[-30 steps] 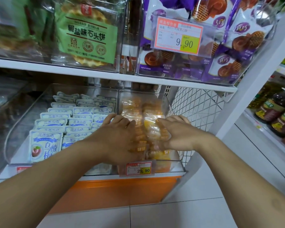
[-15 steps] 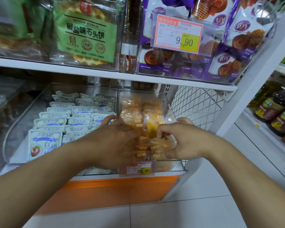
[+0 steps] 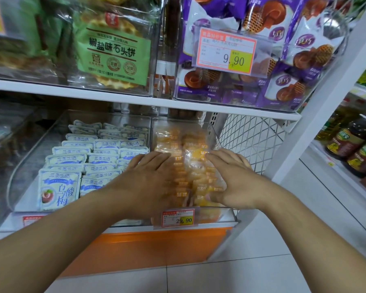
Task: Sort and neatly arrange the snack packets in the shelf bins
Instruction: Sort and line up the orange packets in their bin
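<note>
A white shelf unit [image 3: 220, 112] is seen with two levels of clear plastic bins. On the upper level, a bin [image 3: 262, 102] of purple waffle-snack bags [image 3: 300, 60] is set at the right, with a 9.90 price tag [image 3: 226, 50] clipped to its front, and a green-labelled waffle biscuit pack [image 3: 114, 53] is held in the bin just to its left. On the lower level, a wide bin [image 3: 30, 166] is filled with rows of white-and-blue plum packets [image 3: 59, 187]. Just beside it on the right, a narrower bin [image 3: 228, 212] is packed with orange-yellow snack packets [image 3: 190, 157] in clear wrappers, and a 29.90 price tag [image 3: 178, 217] is fixed to its front. A wire mesh panel [image 3: 247, 140] is seen at the shelf's right end, and bottles of oil [image 3: 347, 144] are stood on a neighbouring shelf at far right. The left hand [image 3: 148, 182] is laid flat, fingers straight, on the left side of the orange-yellow packets. The right hand [image 3: 232, 178] is pressed on their right side, fingers extended and the thumb tucked against a wrapper; whether a packet is pinched cannot be told.
</note>
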`<state>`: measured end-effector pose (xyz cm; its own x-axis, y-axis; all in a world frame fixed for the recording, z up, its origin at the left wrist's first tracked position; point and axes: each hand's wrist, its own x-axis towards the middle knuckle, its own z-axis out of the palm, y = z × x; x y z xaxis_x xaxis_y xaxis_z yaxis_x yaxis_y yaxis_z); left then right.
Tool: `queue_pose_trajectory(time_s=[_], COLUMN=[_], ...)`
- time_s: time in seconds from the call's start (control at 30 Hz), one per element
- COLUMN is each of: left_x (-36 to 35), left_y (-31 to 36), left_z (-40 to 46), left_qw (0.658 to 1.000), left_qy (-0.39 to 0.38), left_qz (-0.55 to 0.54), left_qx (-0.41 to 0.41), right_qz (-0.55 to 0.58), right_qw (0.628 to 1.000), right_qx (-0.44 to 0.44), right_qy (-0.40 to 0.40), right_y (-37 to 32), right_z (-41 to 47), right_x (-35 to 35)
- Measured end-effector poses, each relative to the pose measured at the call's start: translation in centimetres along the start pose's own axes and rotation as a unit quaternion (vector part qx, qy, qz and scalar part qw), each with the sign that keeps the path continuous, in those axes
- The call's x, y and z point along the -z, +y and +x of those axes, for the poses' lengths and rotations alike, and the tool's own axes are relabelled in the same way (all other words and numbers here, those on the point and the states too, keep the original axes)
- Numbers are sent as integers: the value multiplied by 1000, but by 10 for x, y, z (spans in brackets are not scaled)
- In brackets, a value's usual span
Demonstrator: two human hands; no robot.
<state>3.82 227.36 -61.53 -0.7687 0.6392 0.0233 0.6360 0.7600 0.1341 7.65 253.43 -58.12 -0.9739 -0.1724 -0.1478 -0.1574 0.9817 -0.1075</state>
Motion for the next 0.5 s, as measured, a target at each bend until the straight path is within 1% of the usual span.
queue_pose_trajectory(time_s=[0.07, 0.17, 0.23, 0.37, 0.5], left_x=[-2, -5, -2, 5, 3], left_y=[-3, -4, -1, 2, 3], left_z=[-1, 0, 0, -2, -4], left_qw=[1000, 996, 996, 999, 999], left_qy=[28, 82, 80, 42, 28], left_qz=[0, 31, 32, 6, 2], left_qx=[-5, -17, -15, 5, 18], right_qz=[-9, -26, -31, -6, 0], right_qw=[1000, 999, 999, 1000, 1000], right_qx=[3, -8, -6, -3, 7], right_qy=[18, 45, 32, 17, -12], right_y=[0, -1, -2, 2, 4], right_z=[2, 4, 4, 0, -1], right_x=[-1, -3, -3, -1, -3])
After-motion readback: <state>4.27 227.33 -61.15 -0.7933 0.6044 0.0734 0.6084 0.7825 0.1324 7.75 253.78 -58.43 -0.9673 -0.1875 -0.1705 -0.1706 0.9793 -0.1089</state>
